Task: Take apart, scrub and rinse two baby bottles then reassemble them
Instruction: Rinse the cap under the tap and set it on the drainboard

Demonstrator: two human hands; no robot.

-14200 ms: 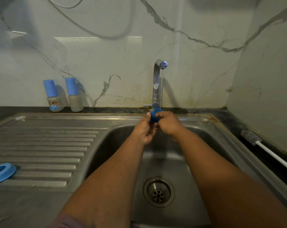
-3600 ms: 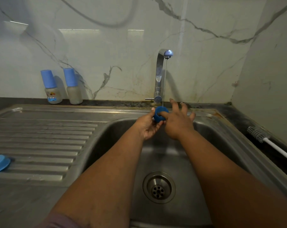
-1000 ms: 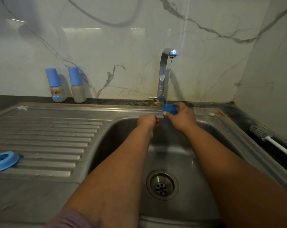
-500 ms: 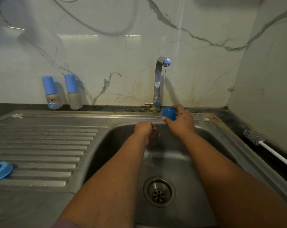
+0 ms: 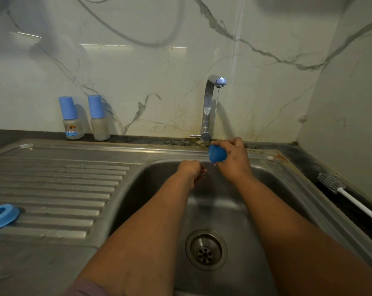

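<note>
My right hand [image 5: 237,162] grips a small blue bottle cap [image 5: 216,153] under the thin stream from the tap [image 5: 208,107], at the back of the sink basin [image 5: 272,189]. My left hand [image 5: 190,169] is curled into a fist just left of it and lower, over the basin; I see nothing in it. Two frosted baby bottles [image 5: 73,127] [image 5: 99,128] with blue caps stand upright against the back wall at the left. A blue screw ring [image 5: 1,216] lies on the ribbed drainboard [image 5: 63,189] at the far left.
A white-handled bottle brush [image 5: 332,183] lies on the dark counter right of the sink. The drain [image 5: 205,249] sits in the basin floor between my forearms. Marble walls close in behind and on the right.
The cap went from both hands to my right hand alone. My left hand has drawn away into a fist. In the last half second both hands barely moved.
</note>
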